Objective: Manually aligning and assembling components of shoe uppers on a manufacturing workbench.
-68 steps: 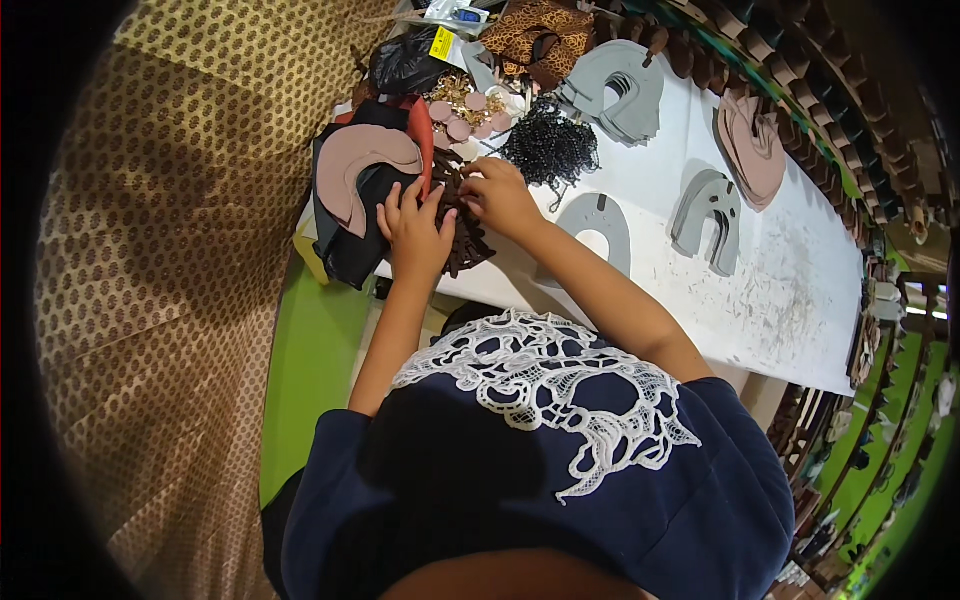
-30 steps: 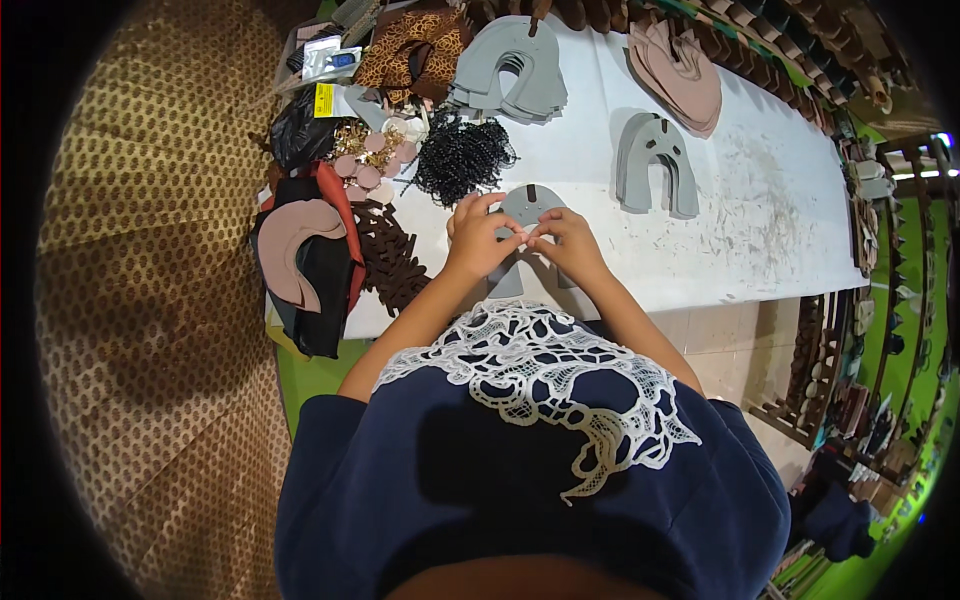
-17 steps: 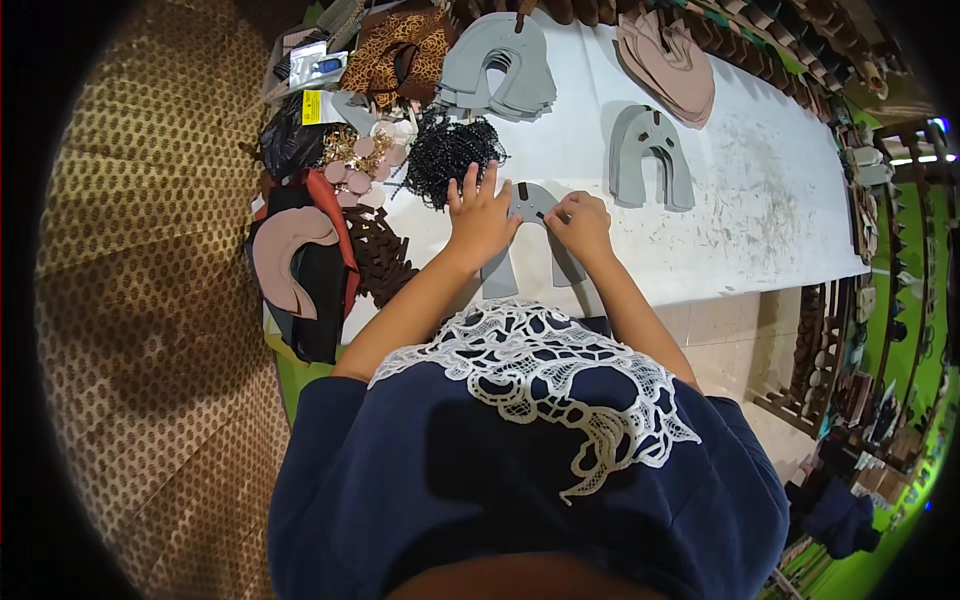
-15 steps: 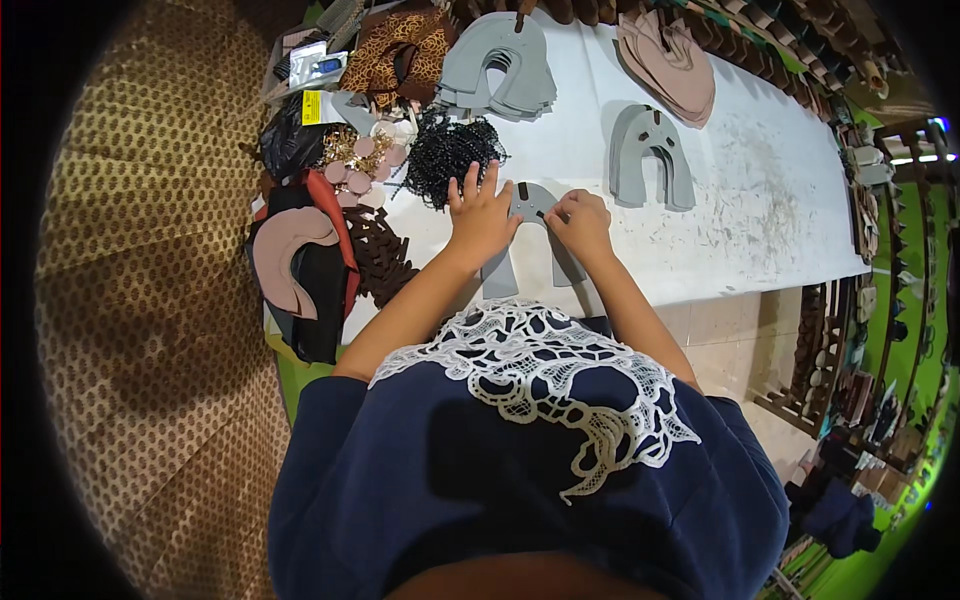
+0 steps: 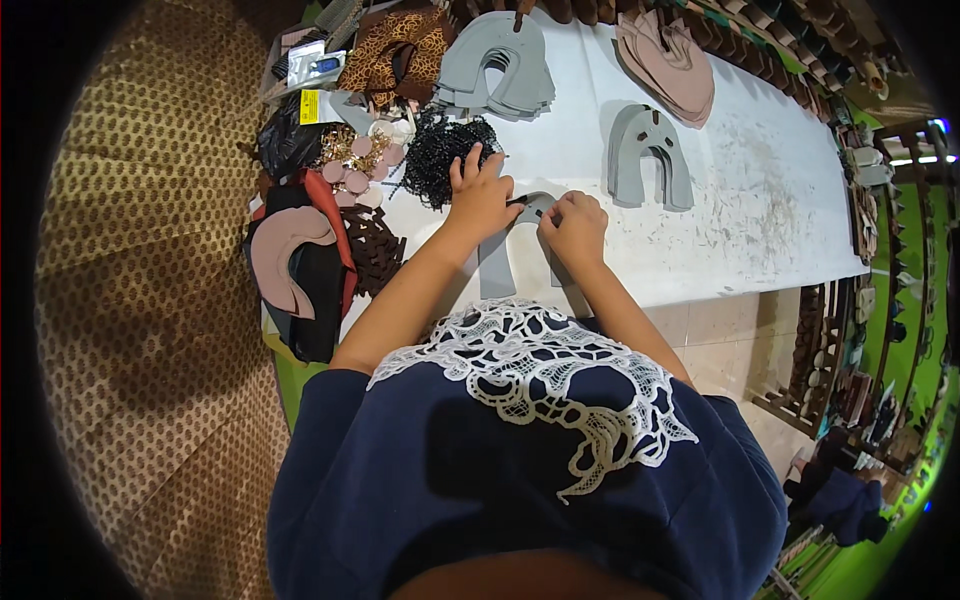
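A flat grey U-shaped shoe upper (image 5: 497,270) lies at the table's near edge, its curved end away from me and small dark tabs at that end. My left hand (image 5: 480,203) has thumb and forefinger closed at the left of the curve, the other fingers raised towards a tangle of black beaded strands (image 5: 440,160). At the right of the curve, the bent fingers of my right hand (image 5: 578,228) pinch the upper by a dark tab. My fingertips partly cover the tabs.
Beyond my hands lie stacks of grey uppers (image 5: 492,42), a smaller grey stack (image 5: 630,165) and pink pieces (image 5: 665,65) on the white tabletop (image 5: 740,230). Brown strips (image 5: 377,250), pink discs (image 5: 356,181) and a pink curved piece (image 5: 275,265) crowd the left. Shoe racks stand right.
My left hand has shifted slightly nearer, its thumb and forefinger now closing at the upper's curve. My right hand has moved slightly left, its fingers lower over the tab.
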The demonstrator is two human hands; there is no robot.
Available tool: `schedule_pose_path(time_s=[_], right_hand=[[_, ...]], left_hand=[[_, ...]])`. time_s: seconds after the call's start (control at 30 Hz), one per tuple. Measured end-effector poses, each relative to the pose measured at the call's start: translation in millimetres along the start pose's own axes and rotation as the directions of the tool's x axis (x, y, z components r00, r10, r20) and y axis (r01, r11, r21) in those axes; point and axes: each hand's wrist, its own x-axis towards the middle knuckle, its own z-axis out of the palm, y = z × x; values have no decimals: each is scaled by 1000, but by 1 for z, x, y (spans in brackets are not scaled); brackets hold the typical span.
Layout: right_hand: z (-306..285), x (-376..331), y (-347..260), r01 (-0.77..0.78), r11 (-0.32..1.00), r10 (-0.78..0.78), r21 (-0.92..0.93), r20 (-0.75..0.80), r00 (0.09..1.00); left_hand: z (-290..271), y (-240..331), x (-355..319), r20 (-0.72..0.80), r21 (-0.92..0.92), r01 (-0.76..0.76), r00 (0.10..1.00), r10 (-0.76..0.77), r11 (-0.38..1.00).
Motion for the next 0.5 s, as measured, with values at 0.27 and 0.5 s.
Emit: schedule_pose_path(time_s=[0.27, 0.5], right_hand=[[0, -11, 10, 260, 965, -260, 17, -29, 965], [-11, -21, 14, 340, 939, -339, -46, 30, 940]], left_hand=[[2, -5, 0, 68, -109, -134, 988, 141, 985], [16, 5, -1, 107, -136, -73, 990, 88, 988]])
